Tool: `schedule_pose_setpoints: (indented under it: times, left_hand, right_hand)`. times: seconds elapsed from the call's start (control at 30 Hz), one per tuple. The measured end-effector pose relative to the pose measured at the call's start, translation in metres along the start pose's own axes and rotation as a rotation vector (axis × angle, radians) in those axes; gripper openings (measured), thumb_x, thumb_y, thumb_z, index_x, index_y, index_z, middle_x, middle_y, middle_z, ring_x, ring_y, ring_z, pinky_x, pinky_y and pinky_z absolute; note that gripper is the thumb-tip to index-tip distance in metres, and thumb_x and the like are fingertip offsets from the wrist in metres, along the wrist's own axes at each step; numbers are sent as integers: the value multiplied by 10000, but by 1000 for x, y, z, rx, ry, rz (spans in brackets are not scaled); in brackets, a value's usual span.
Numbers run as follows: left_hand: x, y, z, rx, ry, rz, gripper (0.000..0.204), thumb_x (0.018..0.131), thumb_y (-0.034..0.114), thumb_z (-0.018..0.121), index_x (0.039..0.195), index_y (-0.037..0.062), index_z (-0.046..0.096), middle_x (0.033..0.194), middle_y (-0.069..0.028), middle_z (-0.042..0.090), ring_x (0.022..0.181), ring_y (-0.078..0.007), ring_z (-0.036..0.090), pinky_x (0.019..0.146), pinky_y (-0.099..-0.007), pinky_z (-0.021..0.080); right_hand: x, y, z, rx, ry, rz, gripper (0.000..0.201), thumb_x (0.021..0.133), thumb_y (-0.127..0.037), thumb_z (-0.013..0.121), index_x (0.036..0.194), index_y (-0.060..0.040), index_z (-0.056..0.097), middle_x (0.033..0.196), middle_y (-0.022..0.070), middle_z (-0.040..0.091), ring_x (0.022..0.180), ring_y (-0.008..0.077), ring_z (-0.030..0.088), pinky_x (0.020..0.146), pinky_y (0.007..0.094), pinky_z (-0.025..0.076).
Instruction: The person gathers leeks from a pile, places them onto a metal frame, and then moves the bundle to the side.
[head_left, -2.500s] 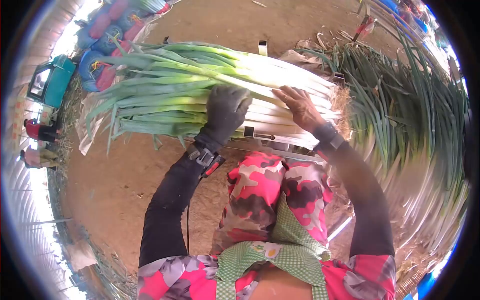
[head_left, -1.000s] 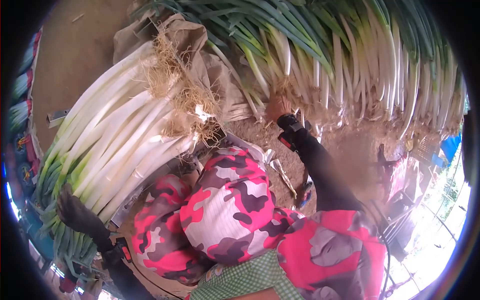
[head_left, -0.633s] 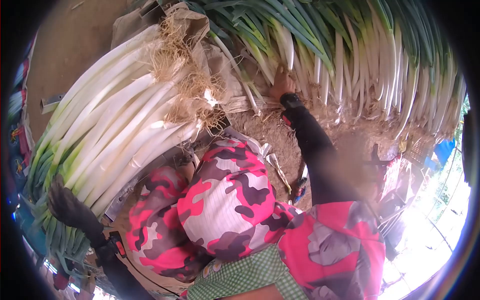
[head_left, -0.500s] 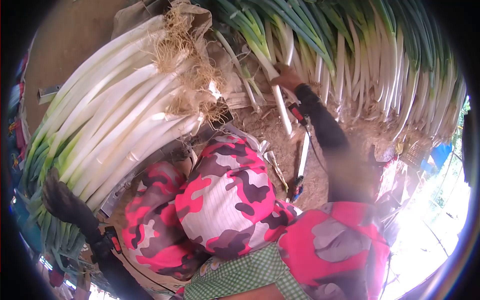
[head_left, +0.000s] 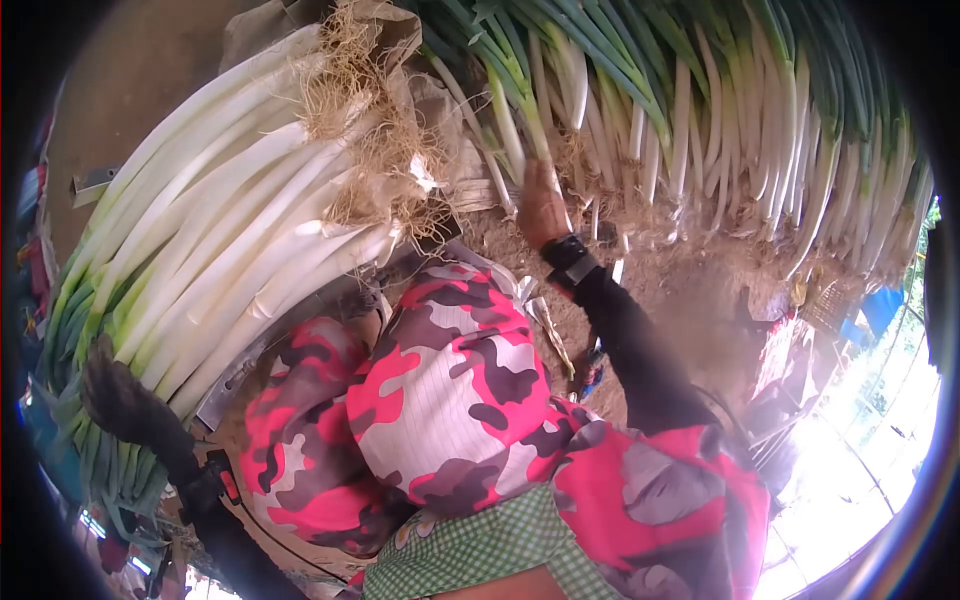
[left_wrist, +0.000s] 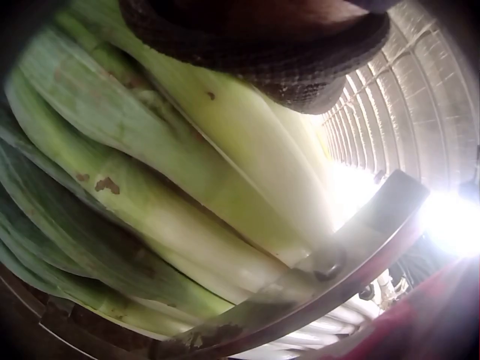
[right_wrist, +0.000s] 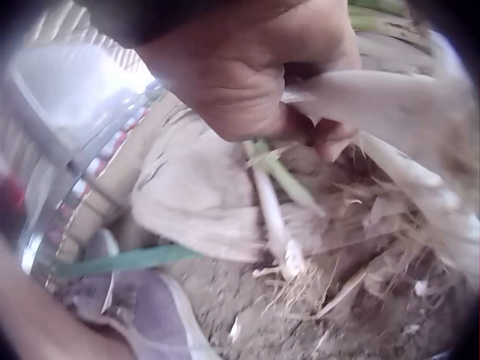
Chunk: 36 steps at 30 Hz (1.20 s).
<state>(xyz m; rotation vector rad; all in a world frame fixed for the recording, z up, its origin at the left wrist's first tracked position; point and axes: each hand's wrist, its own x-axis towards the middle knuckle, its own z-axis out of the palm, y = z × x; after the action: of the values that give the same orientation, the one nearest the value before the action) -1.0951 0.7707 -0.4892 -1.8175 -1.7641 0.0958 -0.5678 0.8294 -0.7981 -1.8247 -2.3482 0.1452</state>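
Long leeks with white stems (head_left: pixel 215 215) and rooty ends lie bundled on a metal stand at the left of the head view. On their green part rests my left hand (head_left: pixel 128 400) in a dark glove; the left wrist view shows the glove (left_wrist: pixel 300 75) over the pale green stalks (left_wrist: pixel 202 165). My bare right hand (head_left: pixel 543 208) is at the lower end of stalks in the upper middle. Close up, the right wrist view shows this hand (right_wrist: pixel 247 67) with curled fingers gripping a white leek stalk (right_wrist: pixel 375 94).
A big row of unbundled leeks (head_left: pixel 720 120) spans the upper right. Brown cloth (head_left: pixel 440 130) lies between it and the bundle. The metal stand's edge (head_left: pixel 225 395) is beside knees in camouflage trousers (head_left: pixel 450 390). A thin leek (right_wrist: pixel 274 217) lies near a shoe (right_wrist: pixel 161 315).
The view has turned from the bundle towards the leek row. My right hand left the bundle, reached into the row and, lately, shifted slightly left and down; my left hand stays on the green part.
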Motion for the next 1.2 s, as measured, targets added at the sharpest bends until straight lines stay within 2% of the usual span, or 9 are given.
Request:
schedule_pose_setpoints:
  times: [0.07, 0.27, 0.53, 0.73, 0.87, 1.03, 1.07, 1.17, 1.2]
  left_hand:
    - [-1, 4, -3, 28, 7, -6, 278, 937, 128, 463, 1149, 92, 640, 1143, -77, 659, 1054, -275, 604, 919, -416, 423]
    - [-6, -5, 4, -51, -14, -50, 325, 961, 193, 411, 1171, 96, 638, 1192, -65, 647, 1122, -261, 574, 991, -434, 359]
    - [-10, -8, 7, 23, 20, -22, 286, 948, 166, 470, 1172, 131, 645, 1200, -46, 635, 1127, -249, 566, 1005, -429, 365]
    - [-14, -5, 1, 164, 59, -5, 306, 952, 170, 472, 1220, 156, 619, 1236, -23, 605, 1186, -236, 520, 1024, -441, 353]
    - [-16, -13, 18, 124, 128, -33, 273, 925, 216, 562, 1180, 144, 628, 1213, -59, 599, 1169, -232, 525, 1011, -483, 367]
    - [33, 35, -54, -1063, 43, -36, 382, 982, 278, 476, 1240, 15, 577, 1159, -133, 638, 1030, -221, 619, 940, -327, 462]
    - [37, 71, -73, -1625, -160, -209, 409, 988, 269, 453, 1285, 0, 534, 1206, -127, 614, 1102, -202, 595, 954, -324, 455]
    - [42, 165, -200, -2522, -931, 169, 683, 950, 478, 506, 1417, 7, 341, 1289, -186, 528, 1043, -260, 587, 966, -371, 465]
    - [37, 187, -237, -2707, -852, 208, 623, 980, 432, 476, 1419, 12, 336, 1255, -185, 548, 1040, -252, 595, 962, -369, 470]
  right_hand:
    - [20, -38, -16, 349, -289, 309, 570, 754, -24, 560, 1291, 37, 378, 1080, 297, 551, 937, 448, 591, 749, 472, 514]
    - [44, -37, 60, 253, -256, 471, 447, 760, -35, 607, 1174, -56, 439, 1104, 204, 543, 996, 441, 574, 788, 489, 518]
    - [43, -7, 34, 406, -390, 351, 484, 712, -283, 664, 1081, 21, 584, 827, 204, 680, 815, 339, 668, 733, 423, 528]
    - [29, -34, -160, 1858, -727, 770, 331, 846, -112, 540, 1138, 45, 528, 696, 40, 520, 562, 143, 522, 515, 285, 439]
    - [-7, -59, -310, 2358, -878, 665, 456, 892, -114, 499, 1304, 49, 390, 837, 52, 473, 648, 108, 464, 518, 237, 421]
    - [-48, -78, -443, 2184, -673, 576, 530, 902, -99, 468, 1387, 40, 306, 818, 28, 429, 641, 78, 439, 511, 206, 412]
    - [-59, -90, -463, 2071, -662, 521, 538, 895, -105, 479, 1386, 38, 311, 818, 31, 441, 639, 84, 456, 515, 210, 423]
    - [-93, -121, -517, 1758, -786, 302, 581, 864, -136, 530, 1381, 31, 327, 841, 55, 498, 635, 112, 525, 542, 231, 471]
    - [-105, -129, -524, 1657, -837, 225, 598, 852, -148, 551, 1379, 29, 332, 853, 66, 521, 634, 124, 551, 554, 240, 490]
